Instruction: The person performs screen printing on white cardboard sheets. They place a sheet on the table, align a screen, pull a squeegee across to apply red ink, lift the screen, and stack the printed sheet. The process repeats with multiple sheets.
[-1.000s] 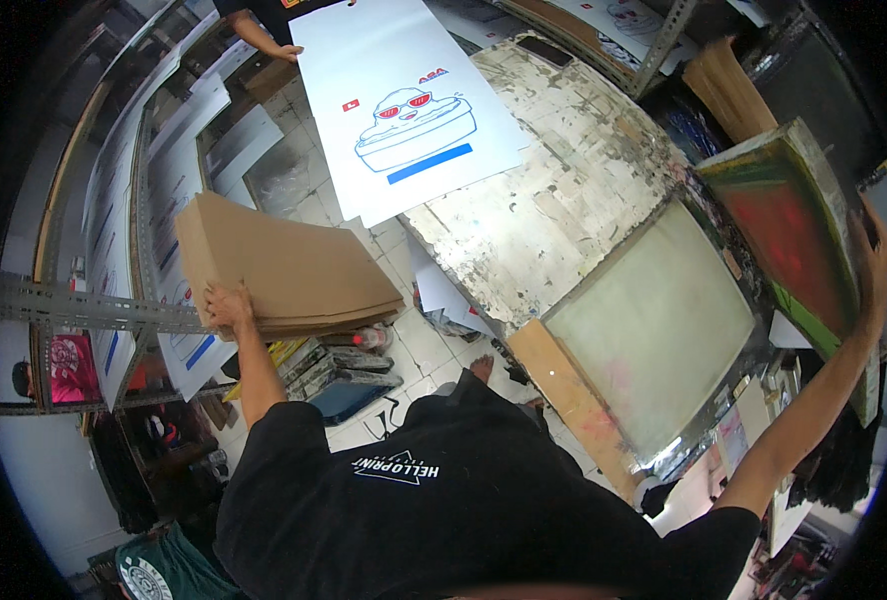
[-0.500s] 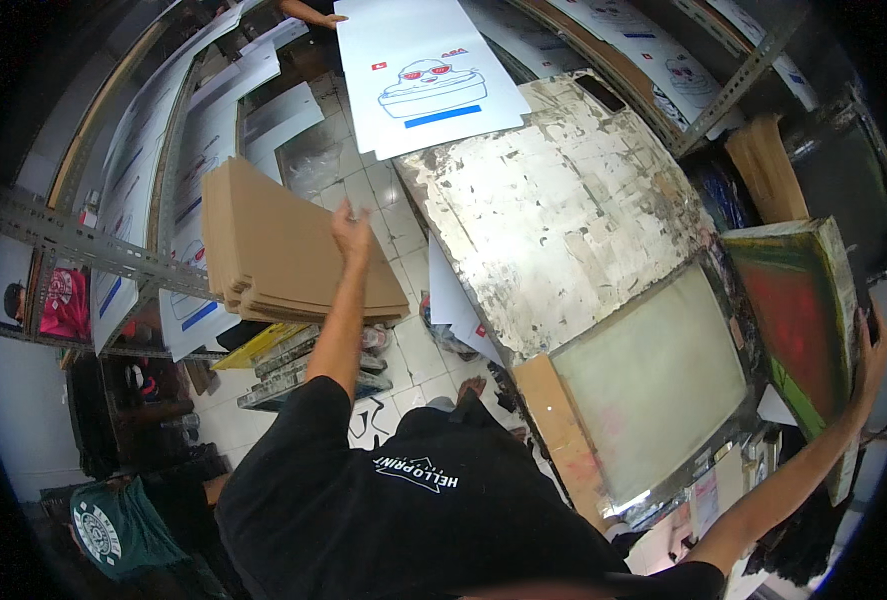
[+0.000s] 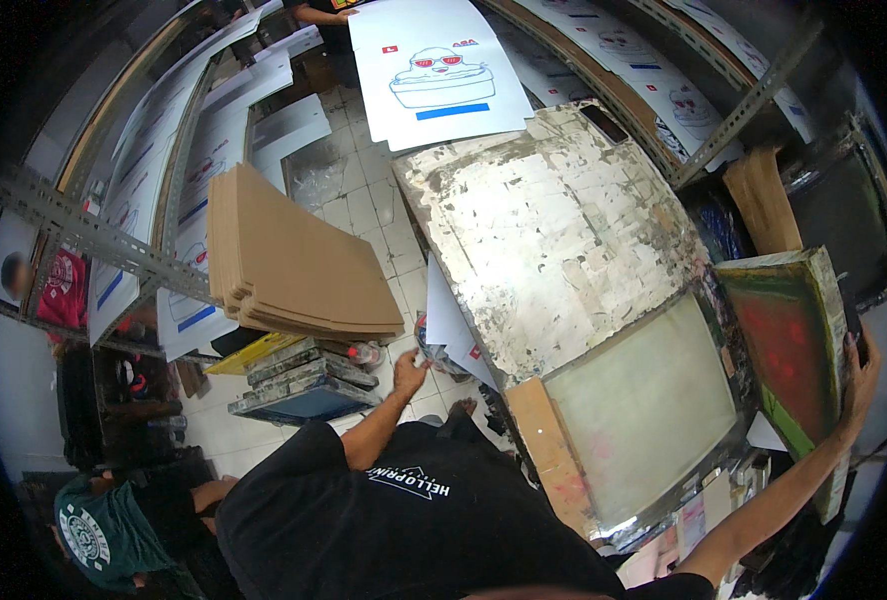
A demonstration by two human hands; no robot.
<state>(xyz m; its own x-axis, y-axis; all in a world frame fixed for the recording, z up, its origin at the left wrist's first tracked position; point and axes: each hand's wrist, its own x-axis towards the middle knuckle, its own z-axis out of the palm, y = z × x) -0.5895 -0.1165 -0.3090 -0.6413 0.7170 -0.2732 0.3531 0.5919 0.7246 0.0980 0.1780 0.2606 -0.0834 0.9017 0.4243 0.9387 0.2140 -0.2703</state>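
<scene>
The left grip (image 3: 411,373) hung loose and empty, and the right grip (image 3: 861,372), closed or not I couldn't tell, touched the framed screen (image 3: 779,335) right of the bench (image 3: 574,240), a likely stiff, heavy thing best held by its thick edges.

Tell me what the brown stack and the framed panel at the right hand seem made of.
Brown stack: probably matte cardboard, judging by its plain tan faces and layered edges.
Framed panel: possibly stretched mesh, a flat, dull surface stained red and green; its paint-smeared frame could be wood or metal.
</scene>
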